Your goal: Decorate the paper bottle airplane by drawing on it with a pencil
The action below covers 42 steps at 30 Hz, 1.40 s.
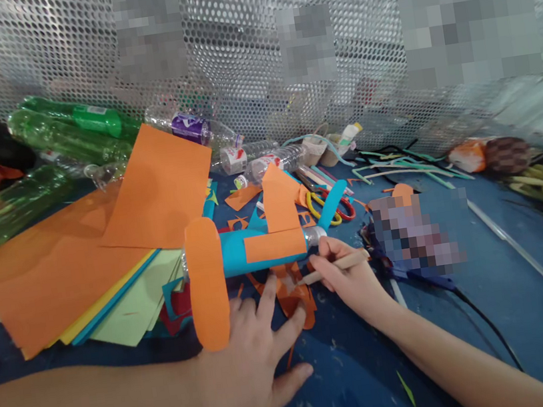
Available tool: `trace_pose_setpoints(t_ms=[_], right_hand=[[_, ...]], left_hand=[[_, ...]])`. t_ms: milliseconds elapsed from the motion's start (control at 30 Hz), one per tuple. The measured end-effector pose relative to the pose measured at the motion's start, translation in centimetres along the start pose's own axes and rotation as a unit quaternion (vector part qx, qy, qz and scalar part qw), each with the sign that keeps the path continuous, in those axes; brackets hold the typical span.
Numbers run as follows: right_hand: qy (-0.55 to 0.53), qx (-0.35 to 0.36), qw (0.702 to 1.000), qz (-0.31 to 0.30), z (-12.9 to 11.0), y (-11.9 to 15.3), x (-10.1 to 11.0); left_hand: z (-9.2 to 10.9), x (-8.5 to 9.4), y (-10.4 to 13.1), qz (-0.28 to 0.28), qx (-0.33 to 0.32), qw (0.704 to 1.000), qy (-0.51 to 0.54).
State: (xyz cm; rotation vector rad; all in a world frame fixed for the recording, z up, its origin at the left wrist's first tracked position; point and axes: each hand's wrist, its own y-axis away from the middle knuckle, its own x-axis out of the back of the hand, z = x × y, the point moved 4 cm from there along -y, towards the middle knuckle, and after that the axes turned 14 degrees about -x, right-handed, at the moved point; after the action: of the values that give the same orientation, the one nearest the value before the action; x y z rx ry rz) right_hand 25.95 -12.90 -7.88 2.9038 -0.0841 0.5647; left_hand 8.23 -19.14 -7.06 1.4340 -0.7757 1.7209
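Note:
My left hand [259,347] lies with its fingers spread, fingertips on a cut orange paper piece [308,313] on the blue table. It holds nothing in its grasp. In my right hand [345,274] is a wooden pencil [333,267], pinched, its tip over the same orange piece. Just beyond both hands rests a plastic bottle wrapped in blue paper [234,252], with orange paper strips on it. A rounded orange strip [206,283] crosses its left end, and a blue strip [333,207] stands by its neck at the right.
Orange sheets [158,186] and pale green sheets [133,317] are stacked at left. Green bottles [67,134] and clear bottles [278,161] line the perforated metal wall. Scissors [326,214] lie past the wrapped bottle. A blue tool [423,276] with a black cord is at right.

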Motion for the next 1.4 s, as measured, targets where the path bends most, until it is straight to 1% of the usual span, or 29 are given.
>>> trace_pose_setpoints(t_ms=[200,367,600,867,1033,1300,1400], right_hand=[[0.001,0.009,1.0,0.001,-0.05,0.01,0.03],[-0.001,0.003,1.0,0.006,-0.06,-0.03,0.07],[-0.011,-0.003,1.0,0.005,-0.12,0.01,0.05],[0.001,0.0,1.0,-0.005,-0.09,0.05,-0.01],[0.014,-0.001,1.0,-0.022,-0.12,0.12,-0.13],[0.009,-0.01,0.999,-0.038,-0.15,0.17,-0.26],[0.012,-0.007,0.999,-0.031,-0.1,0.2,-0.17]], left_hand=[[0.02,-0.15,-0.04,-0.004,-0.003,1.0,0.0],[-0.02,-0.35,-0.08,-0.001,0.0,1.0,0.004],[0.01,-0.15,0.0,-0.003,0.001,1.0,0.005],[0.0,-0.07,-0.08,-0.004,0.0,1.0,-0.001],[0.04,-0.23,0.0,0.0,-0.001,1.0,0.003],[0.0,-0.05,-0.18,-0.006,-0.001,1.0,0.006],[0.03,-0.1,-0.13,-0.004,-0.002,1.0,0.005]])
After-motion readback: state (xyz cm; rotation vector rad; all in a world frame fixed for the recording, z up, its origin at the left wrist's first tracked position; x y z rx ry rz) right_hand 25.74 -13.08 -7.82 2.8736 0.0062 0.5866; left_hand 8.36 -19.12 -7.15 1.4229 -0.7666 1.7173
